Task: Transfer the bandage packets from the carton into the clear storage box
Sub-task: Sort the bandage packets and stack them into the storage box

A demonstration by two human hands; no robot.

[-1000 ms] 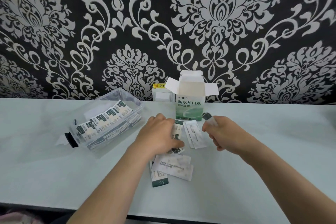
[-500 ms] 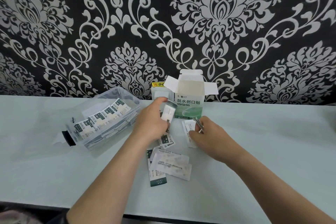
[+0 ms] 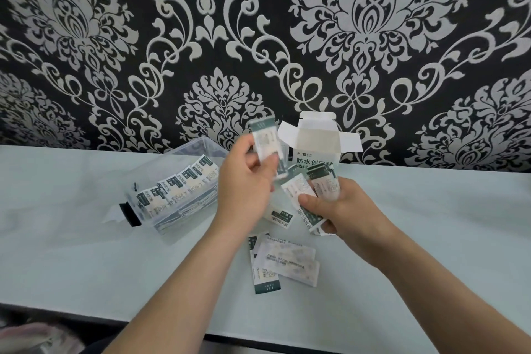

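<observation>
Since half a second ago we have raised both hands off the table (image 3: 431,224). Our left hand (image 3: 245,187) pinches one packet (image 3: 265,142) upright between thumb and fingers, in front of the open carton (image 3: 316,141). Our right hand (image 3: 347,210) grips a fanned bunch of packets (image 3: 304,192), fingers curled round them. The clear box (image 3: 201,142) sits left of our hands, a row of packets (image 3: 178,184) inside. Loose packets (image 3: 284,260) lie on the table between our forearms.
</observation>
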